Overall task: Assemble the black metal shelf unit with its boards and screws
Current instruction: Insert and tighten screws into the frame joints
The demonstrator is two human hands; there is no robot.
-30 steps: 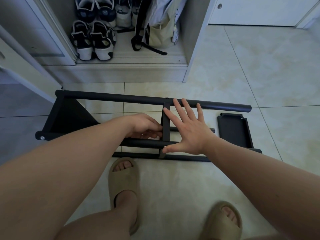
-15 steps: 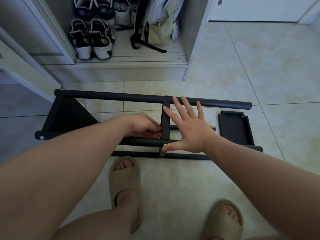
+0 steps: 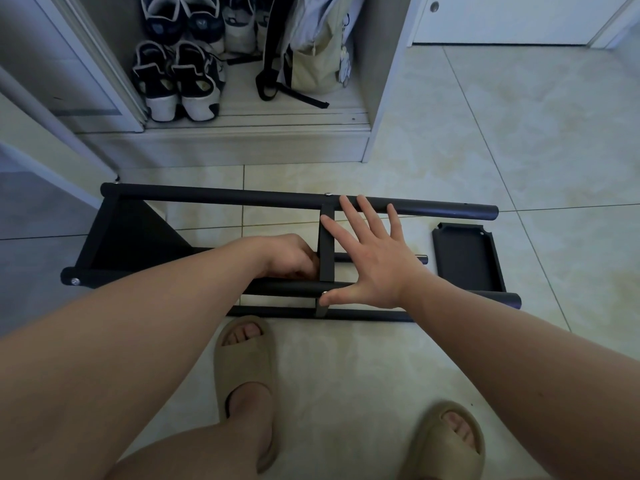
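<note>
The black metal shelf frame (image 3: 221, 197) lies on its side on the tiled floor, with a dark board (image 3: 131, 237) fixed at its left end. A narrow middle board (image 3: 326, 251) stands between the tubes. My left hand (image 3: 287, 258) is curled against that board's left face, fingertips hidden. My right hand (image 3: 377, 258) is spread flat, fingers touching the far tube and the thumb on the near tube beside a screw head (image 3: 325, 293). A loose black tray-like board (image 3: 467, 258) lies on the floor at the frame's right end.
Behind the frame is an open cabinet with a raised step (image 3: 225, 147), holding sneakers (image 3: 173, 84) and a beige backpack (image 3: 311, 60). My feet in tan slides (image 3: 246, 368) (image 3: 446, 441) stand close to the near tube. A door panel (image 3: 41, 157) angles in at the left.
</note>
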